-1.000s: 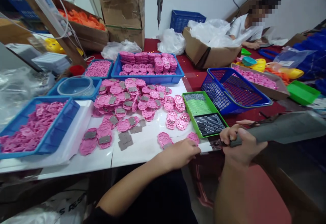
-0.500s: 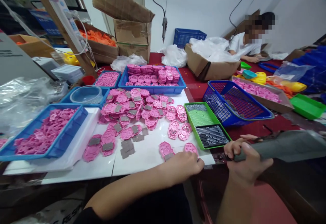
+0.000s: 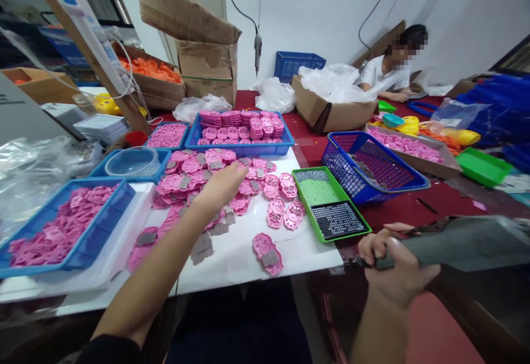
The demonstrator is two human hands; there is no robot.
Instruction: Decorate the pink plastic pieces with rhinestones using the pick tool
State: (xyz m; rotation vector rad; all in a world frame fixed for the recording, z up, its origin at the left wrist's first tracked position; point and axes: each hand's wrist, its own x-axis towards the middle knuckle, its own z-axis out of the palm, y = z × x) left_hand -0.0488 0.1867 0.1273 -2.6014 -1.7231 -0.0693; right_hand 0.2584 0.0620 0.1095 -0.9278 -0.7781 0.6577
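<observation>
On your far left, the blue tray (image 3: 103,235) of small pink parts lay well apart from both hands. Then came the heap of pink pieces (image 3: 180,183), many topped with grey plates — and right over its near right side was your left hand (image 3: 229,182), much the nearer of the two. The fingers angled away from you and to the right, with heap on either side and just beyond them. Whether they were apart or together, or touching a piece, you couldn't fairly tell: blur and the back of the hand hid it.

Nearer you and to the right of those fingers lay the lone pink piece (image 3: 267,254), flat near the table edge, its long axis slanting from far left to near right, clear of both hands. Beyond it sat four pink pieces with printed faces (image 3: 276,212), just beside the green tray (image 3: 308,209).

Far right — your right hand (image 3: 397,264) had its fingers wrapped firmly round the grey-sleeved tool (image 3: 453,245), its narrow end pointing left, well apart from the heap.
</observation>
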